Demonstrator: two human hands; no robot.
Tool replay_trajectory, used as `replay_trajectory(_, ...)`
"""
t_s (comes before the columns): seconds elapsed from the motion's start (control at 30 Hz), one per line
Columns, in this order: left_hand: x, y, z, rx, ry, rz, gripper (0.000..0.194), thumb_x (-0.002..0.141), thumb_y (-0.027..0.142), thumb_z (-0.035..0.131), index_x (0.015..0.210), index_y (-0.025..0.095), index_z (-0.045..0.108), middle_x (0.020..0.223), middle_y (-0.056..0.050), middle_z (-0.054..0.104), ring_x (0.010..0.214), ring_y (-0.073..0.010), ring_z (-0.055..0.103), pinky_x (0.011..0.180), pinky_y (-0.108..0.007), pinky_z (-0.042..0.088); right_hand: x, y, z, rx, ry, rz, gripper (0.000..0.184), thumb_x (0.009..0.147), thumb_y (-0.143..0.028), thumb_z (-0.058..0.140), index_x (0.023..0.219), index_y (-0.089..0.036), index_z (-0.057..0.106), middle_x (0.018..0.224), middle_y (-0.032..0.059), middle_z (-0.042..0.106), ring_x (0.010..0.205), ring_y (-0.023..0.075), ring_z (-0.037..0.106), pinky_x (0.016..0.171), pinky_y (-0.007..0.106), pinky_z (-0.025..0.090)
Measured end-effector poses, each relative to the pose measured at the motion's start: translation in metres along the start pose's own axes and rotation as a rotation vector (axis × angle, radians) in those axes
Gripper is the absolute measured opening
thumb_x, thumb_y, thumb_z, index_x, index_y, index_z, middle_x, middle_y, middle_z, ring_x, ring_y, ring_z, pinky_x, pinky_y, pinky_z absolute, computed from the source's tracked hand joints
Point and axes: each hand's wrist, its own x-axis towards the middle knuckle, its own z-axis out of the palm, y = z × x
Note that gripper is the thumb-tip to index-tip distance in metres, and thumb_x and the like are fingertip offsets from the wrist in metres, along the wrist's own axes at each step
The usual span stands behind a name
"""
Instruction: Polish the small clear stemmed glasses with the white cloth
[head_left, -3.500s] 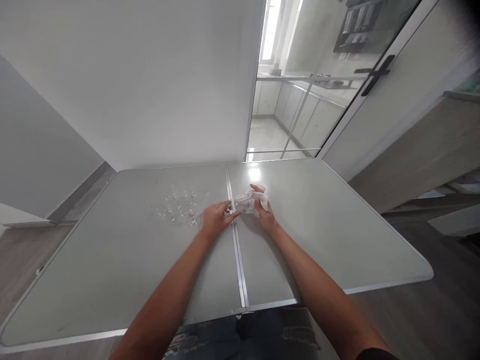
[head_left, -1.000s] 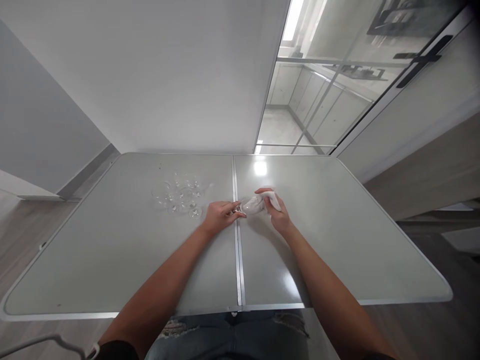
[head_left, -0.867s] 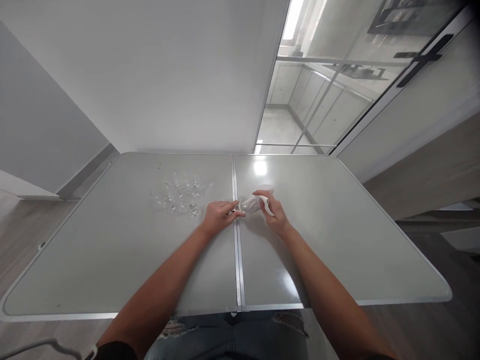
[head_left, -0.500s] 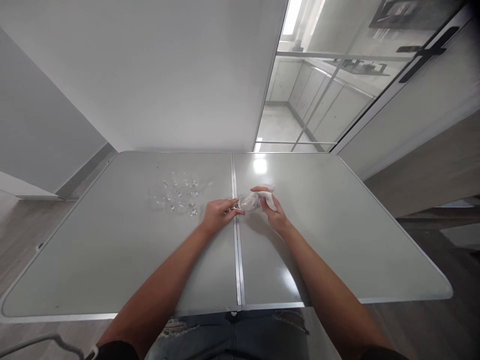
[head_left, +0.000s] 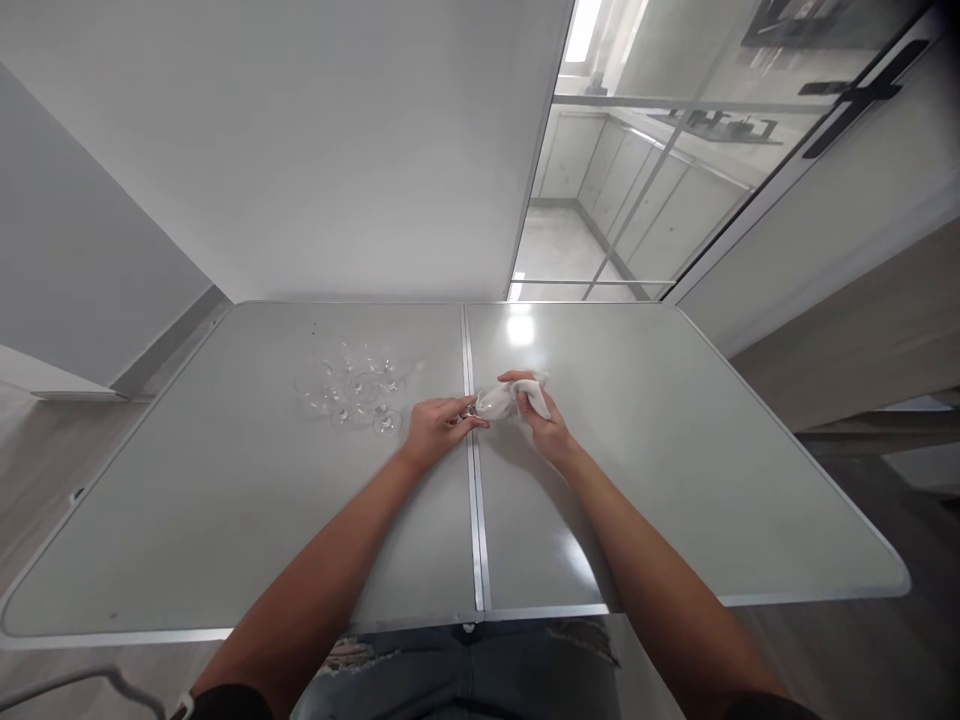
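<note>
A clear stemmed glass lies on its side in the air above the table's middle seam, its bowl toward the right. My left hand is closed around its stem and foot end. A white cloth is bunched in my right hand, the fingers wrapped round it at the glass's mouth. Some of the cloth shows white through the bowl. To the left of my left hand, several clear stemmed glasses stand in a cluster; their outlines overlap, and which way up each is I cannot tell.
The pale table has rounded corners, a metal edge and a metal seam down its middle. Its far side meets a white wall. Behind it on the right is a glass-paned door. A grey chair-like bar shows at lower left.
Almost nothing differs. The cloth and my right fingers have shifted slightly at the glass's mouth, while my left hand keeps its hold; the whole view has tilted a touch.
</note>
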Motion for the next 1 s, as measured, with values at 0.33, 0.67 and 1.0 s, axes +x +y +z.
replay_trajectory(0.33,0.0,-0.002,-0.001,0.008,-0.003,-0.015,0.037,0.084,0.052,0.073,0.102,0.021,0.079,0.068,-0.001,0.072,0.053,-0.0101,0.058,0.057,-0.023,0.046,-0.004,0.001,0.009,0.101,0.144,0.053,0.038,0.099,-0.053,0.045,0.124,-0.029,0.061,0.12,0.0071,0.058,0.101,0.0248,0.055,0.089,0.039,0.048)
replay_trajectory(0.67,0.0,0.002,0.001,0.015,-0.012,-0.015,0.038,0.081,0.051,0.076,0.101,0.019,0.079,0.07,-0.002,0.075,0.055,-0.0101,0.062,0.058,-0.022,0.045,0.001,0.011,0.003,0.05,0.119,-0.022,0.026,0.098,-0.049,0.053,0.103,-0.027,0.066,0.096,0.0036,0.057,0.087,0.0212,0.052,0.085,0.035,0.043)
replay_trajectory(1.0,-0.002,0.0,0.001,-0.038,-0.01,-0.049,0.036,0.08,0.05,0.078,0.1,0.02,0.08,0.072,-0.002,0.075,0.056,-0.0103,0.062,0.058,-0.021,0.046,0.002,0.007,0.005,0.184,0.048,0.005,0.028,0.097,-0.049,0.054,0.105,-0.026,0.067,0.102,0.0043,0.057,0.089,0.0212,0.053,0.083,0.034,0.044)
